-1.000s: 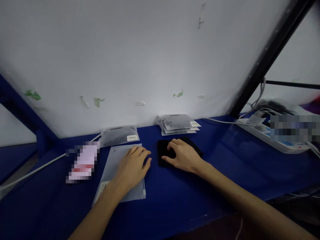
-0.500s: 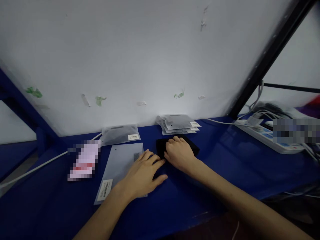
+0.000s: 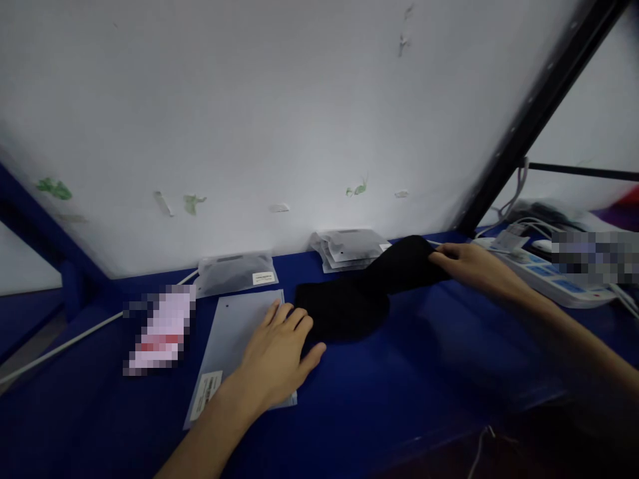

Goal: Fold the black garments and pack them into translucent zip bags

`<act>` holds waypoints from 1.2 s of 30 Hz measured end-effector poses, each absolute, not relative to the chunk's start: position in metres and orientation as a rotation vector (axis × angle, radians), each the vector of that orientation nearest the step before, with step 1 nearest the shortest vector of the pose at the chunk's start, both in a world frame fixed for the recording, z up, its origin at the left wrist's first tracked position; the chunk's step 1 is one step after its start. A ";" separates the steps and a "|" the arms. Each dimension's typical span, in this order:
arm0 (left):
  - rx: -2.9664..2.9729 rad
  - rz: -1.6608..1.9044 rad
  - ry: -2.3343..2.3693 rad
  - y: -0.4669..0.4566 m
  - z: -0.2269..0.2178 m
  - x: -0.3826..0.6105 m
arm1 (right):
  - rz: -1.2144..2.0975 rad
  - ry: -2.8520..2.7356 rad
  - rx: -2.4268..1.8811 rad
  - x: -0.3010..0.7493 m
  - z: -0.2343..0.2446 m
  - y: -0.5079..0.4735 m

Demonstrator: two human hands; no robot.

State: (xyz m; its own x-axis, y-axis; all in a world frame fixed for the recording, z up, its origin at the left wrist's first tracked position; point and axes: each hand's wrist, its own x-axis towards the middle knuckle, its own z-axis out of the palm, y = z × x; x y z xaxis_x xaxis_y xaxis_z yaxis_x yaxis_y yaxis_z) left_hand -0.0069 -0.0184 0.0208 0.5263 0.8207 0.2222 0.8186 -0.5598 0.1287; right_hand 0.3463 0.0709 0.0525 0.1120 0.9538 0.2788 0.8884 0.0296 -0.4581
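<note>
A black cloth item point(image 3: 344, 309) lies partly on the blue table, its right part lifted and arched. My right hand point(image 3: 459, 263) pinches the raised end between thumb and fingers. At its left edge rests my left hand point(image 3: 279, 346), palm down with the fingers spread, over a flat frosted plastic bag point(image 3: 232, 339) with a white label. The fingertips are beside or touching the cloth; I cannot tell which. What kind of garment or piece the black cloth is does not show.
Behind the cloth sits a stack of frosted bags point(image 3: 344, 249). Another filled frosted bag point(image 3: 234, 273) lies at the back left, near a pink blurred packet point(image 3: 164, 326). A white power strip point(image 3: 554, 279) with cables stands at the right, and a white wall point(image 3: 279, 120) rises behind.
My right hand has moved right and pulled up one end of the black cloth, which was a compact folded bundle and is now spread longer. My left hand has shifted slightly left.
</note>
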 end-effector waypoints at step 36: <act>2.477 0.786 2.011 0.019 0.009 -0.034 | -0.271 -1.986 -1.627 0.326 -0.022 0.076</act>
State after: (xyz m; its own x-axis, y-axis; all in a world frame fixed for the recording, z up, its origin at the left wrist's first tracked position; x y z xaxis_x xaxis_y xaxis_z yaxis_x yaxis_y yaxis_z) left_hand -0.0338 0.0185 0.0089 0.1407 0.8835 0.4469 0.9523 -0.2442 0.1830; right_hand 0.3258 0.0759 -0.0215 -0.1136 0.8398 0.5309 0.9514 0.2460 -0.1854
